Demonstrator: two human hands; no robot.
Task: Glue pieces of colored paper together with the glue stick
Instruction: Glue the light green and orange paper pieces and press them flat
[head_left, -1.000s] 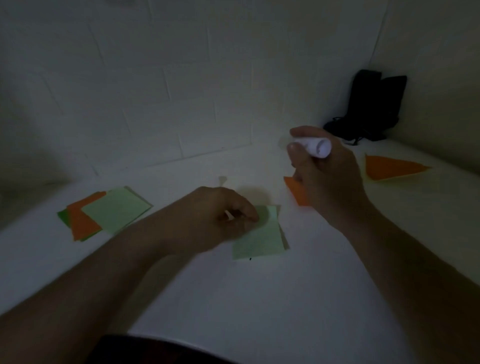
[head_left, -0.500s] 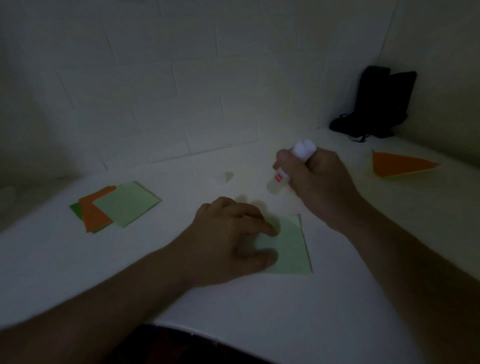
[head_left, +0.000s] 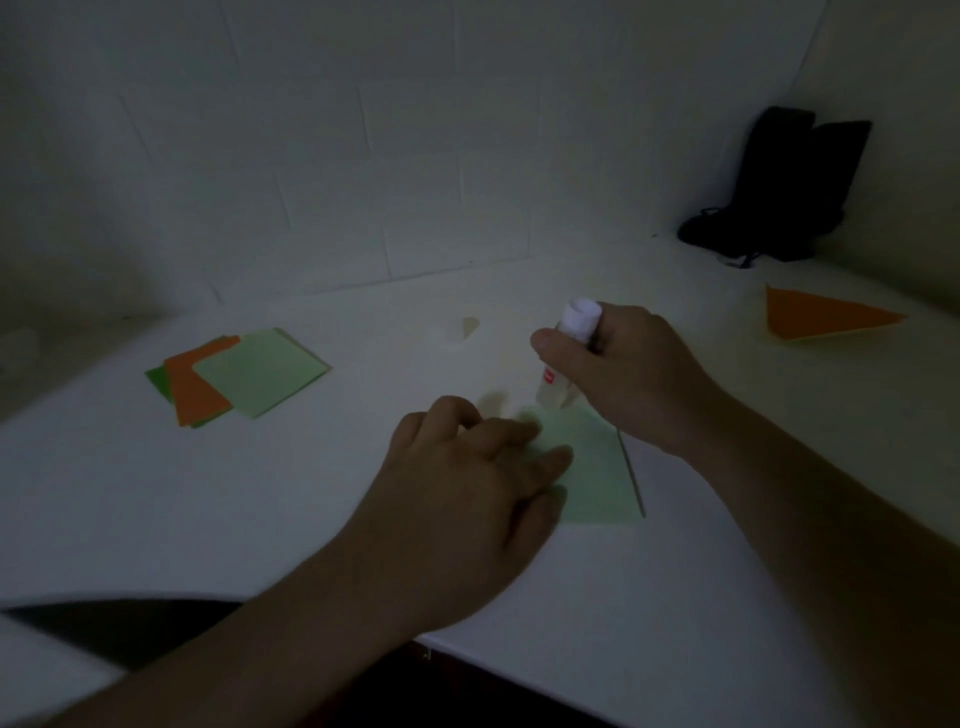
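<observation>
The right hand is gripping the smooth white glue stick, fingers curled round it, its long axis tilting down onto the far corner of the thin pale green paper, while the left hand is pressing that flat sheet with loosely bent fingers

Paper stack left; folded paper right; bag behind

A black bag stands in the far right corner of the white desk, against the tiled wall.
</observation>
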